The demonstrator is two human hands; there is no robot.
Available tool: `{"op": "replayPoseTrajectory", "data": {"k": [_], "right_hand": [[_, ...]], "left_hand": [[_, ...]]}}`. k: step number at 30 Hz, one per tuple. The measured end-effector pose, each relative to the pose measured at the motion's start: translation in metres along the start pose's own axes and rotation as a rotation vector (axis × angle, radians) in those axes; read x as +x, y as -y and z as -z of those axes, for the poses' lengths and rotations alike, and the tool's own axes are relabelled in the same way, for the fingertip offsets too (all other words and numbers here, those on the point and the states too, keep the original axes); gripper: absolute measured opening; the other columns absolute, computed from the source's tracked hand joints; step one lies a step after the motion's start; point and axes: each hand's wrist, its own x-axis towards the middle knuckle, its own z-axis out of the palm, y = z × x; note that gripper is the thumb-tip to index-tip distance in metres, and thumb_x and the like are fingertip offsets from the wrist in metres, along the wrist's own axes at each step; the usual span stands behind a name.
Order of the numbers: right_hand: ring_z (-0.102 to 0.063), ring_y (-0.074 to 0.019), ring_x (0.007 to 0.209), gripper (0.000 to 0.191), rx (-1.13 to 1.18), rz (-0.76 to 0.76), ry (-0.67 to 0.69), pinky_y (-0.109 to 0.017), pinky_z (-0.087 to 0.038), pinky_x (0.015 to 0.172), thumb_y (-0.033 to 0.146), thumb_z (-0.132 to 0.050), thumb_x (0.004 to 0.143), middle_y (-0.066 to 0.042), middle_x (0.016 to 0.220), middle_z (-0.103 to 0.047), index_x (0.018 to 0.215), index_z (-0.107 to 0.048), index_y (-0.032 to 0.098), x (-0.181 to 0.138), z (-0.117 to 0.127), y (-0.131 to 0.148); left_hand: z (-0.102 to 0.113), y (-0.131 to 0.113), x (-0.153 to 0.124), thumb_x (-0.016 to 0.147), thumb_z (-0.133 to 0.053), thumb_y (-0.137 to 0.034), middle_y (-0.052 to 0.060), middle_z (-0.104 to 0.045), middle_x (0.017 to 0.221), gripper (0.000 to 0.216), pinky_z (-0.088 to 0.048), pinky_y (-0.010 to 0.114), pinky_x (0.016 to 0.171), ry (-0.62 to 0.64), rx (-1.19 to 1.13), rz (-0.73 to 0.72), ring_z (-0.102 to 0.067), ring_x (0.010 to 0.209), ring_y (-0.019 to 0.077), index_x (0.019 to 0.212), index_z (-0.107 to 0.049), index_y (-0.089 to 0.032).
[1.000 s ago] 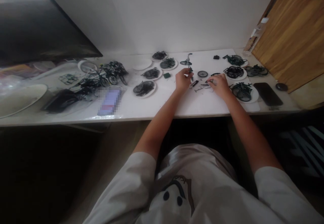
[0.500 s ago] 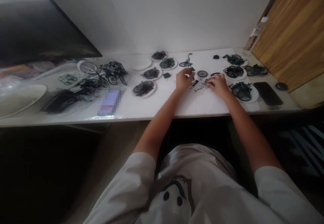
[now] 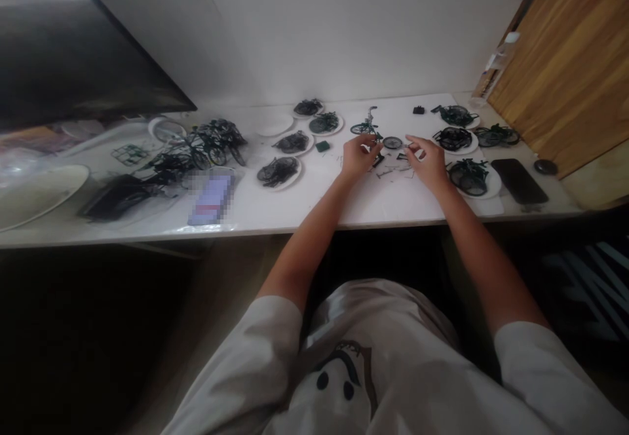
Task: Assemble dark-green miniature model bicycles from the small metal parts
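My left hand point(image 3: 360, 156) is closed in a pinch on the lower end of a small model bicycle point(image 3: 366, 127), with a dark green frame and raised handlebars. A loose spoked wheel point(image 3: 392, 143) lies on the white board between my hands. My right hand point(image 3: 426, 160) is held just right of this wheel, thumb and forefinger close together. Whatever sits between those fingertips is too small to make out. Below the hands lie thin grey parts point(image 3: 387, 172) and a short black piece point(image 3: 378, 160).
White plates with dark bicycle parts stand left point(image 3: 293, 173) and right point(image 3: 495, 186). Several assembled model bicycles point(image 3: 216, 140) crowd the left side. A black phone point(image 3: 519, 181) lies at the right, a green block point(image 3: 322, 146) near the left plates, a black piece point(image 3: 418, 110) at the back.
My right hand has lifted from the loose parts and moved slightly up and right, its fingers now pinched by the wheel. The bicycle in my left hand has shifted a little.
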Motion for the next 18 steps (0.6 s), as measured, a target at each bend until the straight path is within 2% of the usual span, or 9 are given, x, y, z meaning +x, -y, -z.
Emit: {"op": "replayPoseTrajectory", "data": {"k": [7, 14, 18], "right_hand": [[-0.076, -0.0295, 0.090, 0.038, 0.047, 0.033, 0.042, -0.043, -0.064, 0.079, 0.046, -0.065, 0.107, -0.013, 0.104, -0.085, 0.125, -0.089, 0.023, -0.001, 0.002, 0.016], [-0.078, -0.0313, 0.092, 0.040, 0.076, 0.003, 0.010, -0.045, -0.067, 0.079, 0.049, -0.069, 0.105, -0.014, 0.113, -0.085, 0.129, -0.088, 0.023, -0.001, -0.001, 0.027], [-0.079, -0.0301, 0.094, 0.040, 0.094, 0.014, -0.006, -0.042, -0.066, 0.075, 0.052, -0.066, 0.108, -0.013, 0.116, -0.086, 0.127, -0.088, 0.025, -0.004, -0.005, 0.039]], "left_hand": [[-0.002, 0.003, 0.001, 0.095, -0.090, -0.035, 0.008, -0.088, 0.100, 0.032, -0.058, 0.026, 0.067, 0.017, 0.011, -0.023, -0.074, 0.073, 0.0157, 0.122, -0.085, -0.018], [-0.003, 0.005, 0.001, 0.095, -0.091, -0.038, 0.007, -0.088, 0.095, 0.032, -0.059, 0.028, 0.067, 0.053, 0.004, -0.023, -0.074, 0.066, 0.0161, 0.120, -0.083, -0.019], [-0.003, 0.003, 0.000, 0.096, -0.089, -0.039, 0.006, -0.088, 0.092, 0.030, -0.060, 0.029, 0.066, 0.070, -0.018, -0.025, -0.073, 0.061, 0.0158, 0.118, -0.083, -0.020]]}}
